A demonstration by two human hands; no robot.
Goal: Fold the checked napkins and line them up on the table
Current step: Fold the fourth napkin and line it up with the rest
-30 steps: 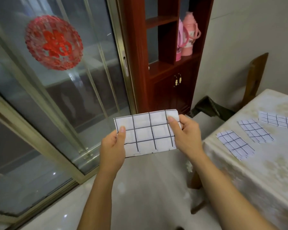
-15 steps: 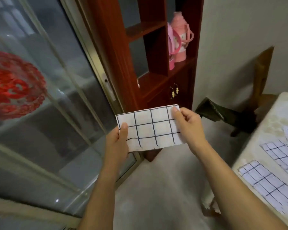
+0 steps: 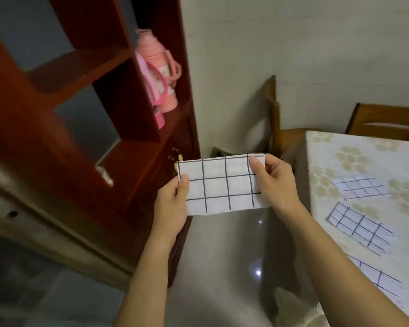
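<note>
Left hand [image 3: 172,206] pinches the left short edge of the folded checked napkin [image 3: 222,185], thumb on the front face, fingers behind it. Right hand [image 3: 276,185] pinches the right edge the same way, thumb near the top right corner. I log both grips as closed on the cloth.

Napkin is held flat and roughly level in the air, facing the camera, above the floor [image 3: 222,267]. It is left of the table [image 3: 340,156] and not touching it.

Table carries a pale floral cloth. I count three more checked napkins lying flat on it, apart from each other:
- far napkin [image 3: 360,187]
- middle napkin [image 3: 359,228]
- near napkin [image 3: 376,282], partly hidden by the right forearm

Red-brown cabinet [image 3: 57,138] stands at left, with a pink flask [image 3: 161,67] on its shelf. One wooden chair [image 3: 273,114] stands at the table's far corner.
</note>
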